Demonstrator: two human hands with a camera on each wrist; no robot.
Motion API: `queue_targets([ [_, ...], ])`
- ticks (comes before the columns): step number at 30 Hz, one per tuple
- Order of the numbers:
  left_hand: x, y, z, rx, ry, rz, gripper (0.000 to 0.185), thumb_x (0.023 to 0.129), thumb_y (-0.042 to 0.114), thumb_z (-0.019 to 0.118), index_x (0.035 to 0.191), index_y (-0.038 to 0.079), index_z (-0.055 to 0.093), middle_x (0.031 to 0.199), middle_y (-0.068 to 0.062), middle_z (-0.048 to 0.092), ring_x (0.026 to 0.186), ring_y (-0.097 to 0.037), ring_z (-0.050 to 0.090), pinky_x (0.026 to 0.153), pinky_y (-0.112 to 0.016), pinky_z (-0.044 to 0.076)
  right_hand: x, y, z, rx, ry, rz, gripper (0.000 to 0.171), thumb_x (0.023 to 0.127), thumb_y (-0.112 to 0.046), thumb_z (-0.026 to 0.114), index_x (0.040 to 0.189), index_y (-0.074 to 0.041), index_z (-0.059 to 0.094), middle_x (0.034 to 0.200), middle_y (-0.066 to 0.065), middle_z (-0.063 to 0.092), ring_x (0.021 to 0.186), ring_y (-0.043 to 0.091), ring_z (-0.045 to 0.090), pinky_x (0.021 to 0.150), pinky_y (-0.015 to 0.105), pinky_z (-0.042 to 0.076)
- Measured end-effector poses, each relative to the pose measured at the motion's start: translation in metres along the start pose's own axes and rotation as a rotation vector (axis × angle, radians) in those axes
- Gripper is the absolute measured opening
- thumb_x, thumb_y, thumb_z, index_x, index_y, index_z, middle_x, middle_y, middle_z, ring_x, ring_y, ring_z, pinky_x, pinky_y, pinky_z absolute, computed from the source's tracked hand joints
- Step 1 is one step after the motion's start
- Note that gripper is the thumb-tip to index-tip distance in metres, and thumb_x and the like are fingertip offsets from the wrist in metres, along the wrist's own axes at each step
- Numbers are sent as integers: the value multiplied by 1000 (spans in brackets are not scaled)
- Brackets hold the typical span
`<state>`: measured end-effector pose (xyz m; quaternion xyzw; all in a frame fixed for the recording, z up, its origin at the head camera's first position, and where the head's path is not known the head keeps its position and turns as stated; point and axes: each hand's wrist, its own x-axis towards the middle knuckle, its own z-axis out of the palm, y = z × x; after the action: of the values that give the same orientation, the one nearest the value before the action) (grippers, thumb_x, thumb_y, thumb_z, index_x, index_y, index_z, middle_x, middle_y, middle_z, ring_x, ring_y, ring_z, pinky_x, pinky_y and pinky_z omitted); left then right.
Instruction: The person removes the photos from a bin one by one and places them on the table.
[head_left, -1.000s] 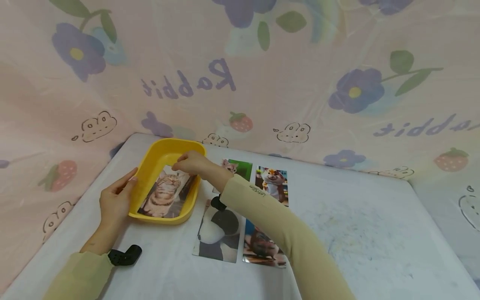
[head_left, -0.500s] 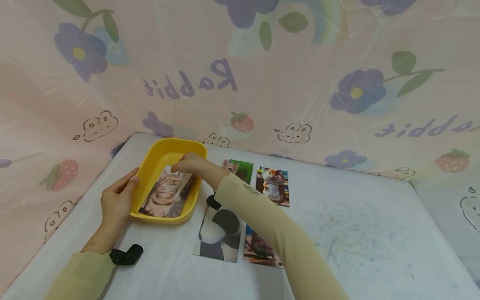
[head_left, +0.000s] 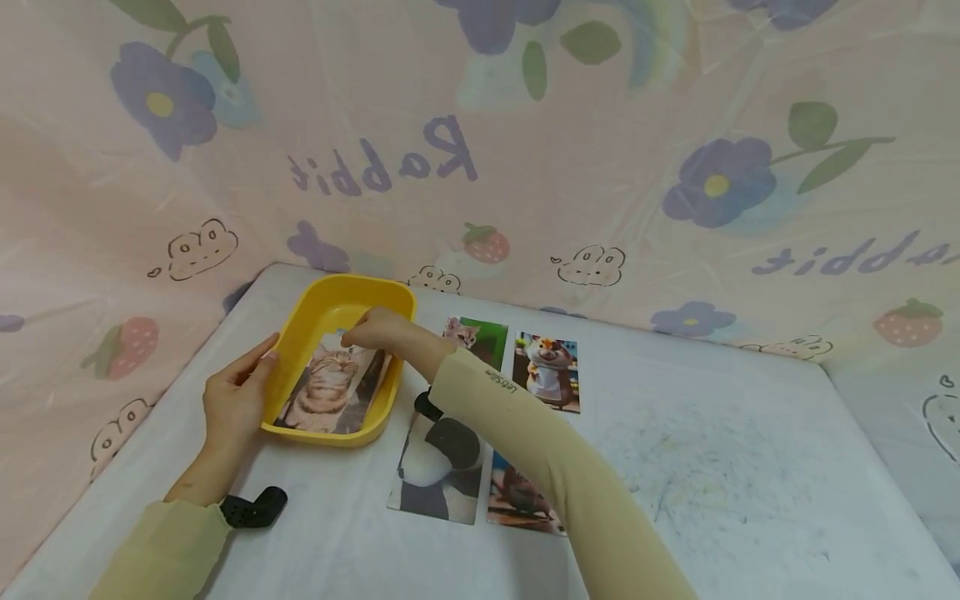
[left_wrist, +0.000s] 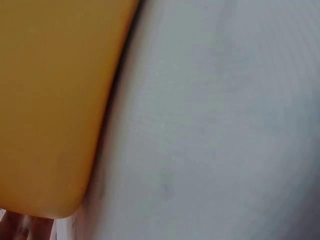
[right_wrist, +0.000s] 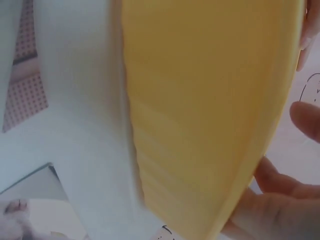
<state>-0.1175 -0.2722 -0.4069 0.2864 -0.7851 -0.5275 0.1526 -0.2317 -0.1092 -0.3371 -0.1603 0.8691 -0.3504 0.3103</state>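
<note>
Right hand [head_left: 378,327] has edged down, pinching the cat photo [head_left: 330,392]; left hand [head_left: 236,392] rests flat against the yellow tray [head_left: 300,321].

Cat photo [head_left: 327,392]: top edge is lowered slightly toward 6 o'clock inside yellow tray [head_left: 300,329]. Right hand [head_left: 378,329]: shifted marginally toward 9 o'clock.

Long pale-yellow sleeves cover both arms, small dark lettering on the right sleeve [head_left: 501,385], a black camera [head_left: 251,508] at the left wrist
</note>
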Motion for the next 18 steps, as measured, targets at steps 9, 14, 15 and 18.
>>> queue_targets([
  [9, -1, 1, 0, 2, 5, -5, 38, 97, 40, 52, 134, 29, 56, 140, -4, 54, 121, -14, 52, 99, -25, 45, 2, 1, 6, -35, 76, -32, 30, 91, -24, 60, 117, -10, 69, 128, 3, 61, 109, 16, 57, 84, 27, 49],
  [14, 0, 1, 1, 2, 0, 1, 38, 98, 40, 52, 134, 29, 56, 141, -4, 53, 123, -16, 51, 101, -29, 44, 4, 1, 5, -21, 98, -22, 23, 90, -23, 62, 100, -4, 72, 108, 4, 63, 80, 13, 48, 69, 26, 41],
  [15, 1, 0, 1, 2, -2, 2, 38, 98, 40, 52, 134, 29, 56, 141, -4, 53, 123, -16, 51, 101, -29, 45, 5, 1, 5, -13, 104, -18, 23, 90, -22, 62, 100, -3, 72, 102, 4, 62, 77, 13, 46, 67, 26, 39],
  [18, 2, -1, 0, 6, -6, 1, 38, 97, 40, 52, 134, 30, 56, 141, -4, 53, 122, -16, 51, 100, -27, 45, 7, 1, 4, 9, 105, 8, 26, 90, -22, 63, 103, -1, 71, 87, 1, 56, 73, 12, 42, 66, 26, 38],
])
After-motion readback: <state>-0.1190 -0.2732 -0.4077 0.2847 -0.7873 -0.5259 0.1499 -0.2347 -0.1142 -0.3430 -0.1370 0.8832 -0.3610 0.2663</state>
